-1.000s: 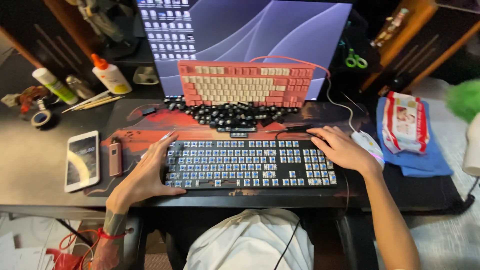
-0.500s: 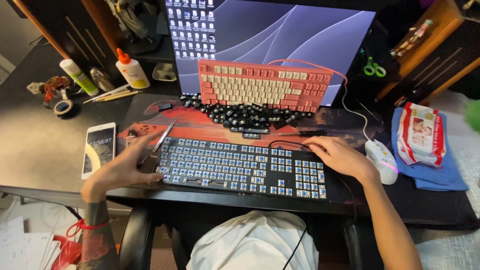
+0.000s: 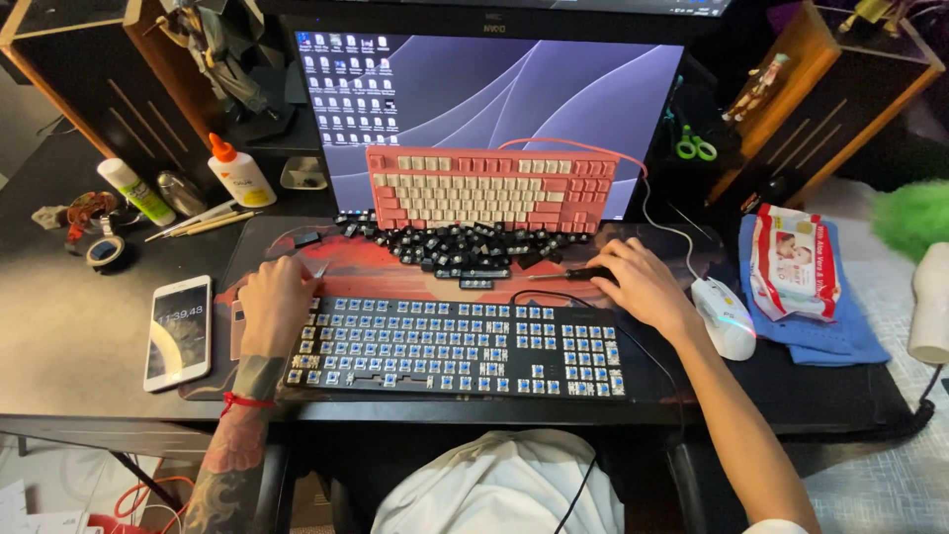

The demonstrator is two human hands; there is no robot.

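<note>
Right hand (image 3: 643,285) closes over a slim black-handled tool (image 3: 573,274) lying crosswise just behind the black keycap-stripped keyboard (image 3: 455,346); left hand (image 3: 277,302) rests loosely curled, empty, at its far-left corner.

Left hand (image 3: 277,302) rested at the far left corner of the stripped keyboard (image 3: 455,346), with a phone (image 3: 179,331) lying just to its left. Right hand (image 3: 643,285) lay beyond the keyboard's far right edge, on a screwdriver (image 3: 573,274). Left of that hand, a heap of loose keycaps (image 3: 455,247); behind the heap, a second keyboard (image 3: 491,188) propped against the monitor (image 3: 494,99). Just right of that hand, a mouse (image 3: 724,314).
</note>
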